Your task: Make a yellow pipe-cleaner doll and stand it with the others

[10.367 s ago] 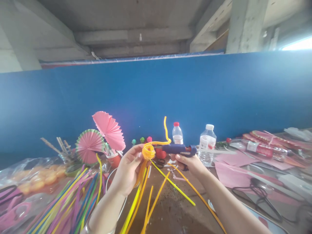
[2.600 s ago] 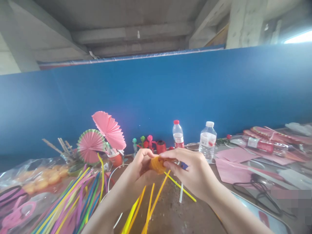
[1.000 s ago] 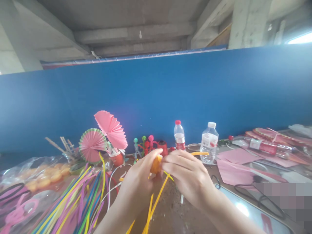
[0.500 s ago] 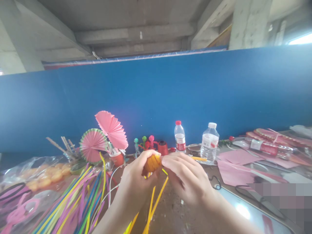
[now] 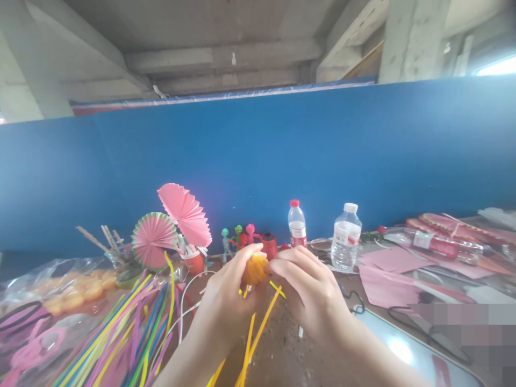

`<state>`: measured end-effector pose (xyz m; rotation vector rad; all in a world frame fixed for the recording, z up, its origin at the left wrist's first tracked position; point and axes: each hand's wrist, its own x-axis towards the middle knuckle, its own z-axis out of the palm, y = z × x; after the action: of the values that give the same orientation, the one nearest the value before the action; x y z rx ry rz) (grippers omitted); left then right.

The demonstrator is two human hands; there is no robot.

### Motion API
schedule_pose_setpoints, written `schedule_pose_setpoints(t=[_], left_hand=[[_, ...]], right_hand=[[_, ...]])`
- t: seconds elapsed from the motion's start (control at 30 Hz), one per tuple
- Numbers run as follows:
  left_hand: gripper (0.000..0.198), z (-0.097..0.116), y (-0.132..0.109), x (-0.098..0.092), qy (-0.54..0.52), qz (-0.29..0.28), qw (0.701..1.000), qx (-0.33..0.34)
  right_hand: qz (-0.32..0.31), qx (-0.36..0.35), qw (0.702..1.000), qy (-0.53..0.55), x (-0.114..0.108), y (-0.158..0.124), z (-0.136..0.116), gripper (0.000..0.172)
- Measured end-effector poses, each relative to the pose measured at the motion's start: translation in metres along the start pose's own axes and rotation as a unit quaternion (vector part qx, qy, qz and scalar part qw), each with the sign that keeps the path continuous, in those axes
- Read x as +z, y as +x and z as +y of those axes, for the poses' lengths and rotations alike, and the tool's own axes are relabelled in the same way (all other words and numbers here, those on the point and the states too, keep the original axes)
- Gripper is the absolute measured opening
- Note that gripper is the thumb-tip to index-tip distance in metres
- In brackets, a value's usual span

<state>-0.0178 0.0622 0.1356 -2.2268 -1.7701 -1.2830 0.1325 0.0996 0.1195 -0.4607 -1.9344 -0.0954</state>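
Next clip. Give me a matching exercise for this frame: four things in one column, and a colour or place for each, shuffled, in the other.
Things:
1. orange ball
2. small bottle
3. larger bottle
4. pink paper fan

Colour or place:
A. white cap
B. held between the left hand and the right hand
C. red cap
D. standing up at the back, left of both hands

Pairs: 1-B, 2-C, 3-A, 4-D

l grip, r grip: bare, forearms too
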Motion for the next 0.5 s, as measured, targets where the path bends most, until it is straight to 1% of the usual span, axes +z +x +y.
schedule_pose_setpoints(t=[0.07, 0.17, 0.27, 0.33, 0.4, 0.5], left_hand=[[0.036, -0.002, 0.001, 0.000, -0.009, -0.004, 1.000, 0.022], [0.027, -0.002, 0.001, -0.001, -0.029, -0.022, 0.999, 0.034], [0.023, 0.000, 0.001, -0.002, -0.070, -0.043, 0.997, -0.003], [0.022, 0.003, 0.001, -0.002, -0.116, -0.054, 0.991, -0.029], [0.022, 0.006, 0.000, -0.003, -0.175, -0.061, 0.982, -0.043], [0.023, 0.010, -0.001, -0.004, -0.266, -0.082, 0.959, -0.060]], right_hand=[[-0.002, -0.008, 1.000, 0.000, 0.000, 0.000, 0.001, 0.023], [0.001, -0.018, 1.000, 0.008, 0.001, -0.001, 0.001, 0.022], [0.001, -0.031, 0.999, 0.024, 0.002, -0.002, 0.003, 0.023], [-0.004, -0.037, 0.999, 0.039, 0.001, -0.002, 0.003, 0.024], [-0.007, -0.039, 0.997, 0.062, 0.001, -0.001, 0.002, 0.026], [-0.001, -0.023, 0.994, 0.107, 0.000, 0.000, 0.001, 0.029]])
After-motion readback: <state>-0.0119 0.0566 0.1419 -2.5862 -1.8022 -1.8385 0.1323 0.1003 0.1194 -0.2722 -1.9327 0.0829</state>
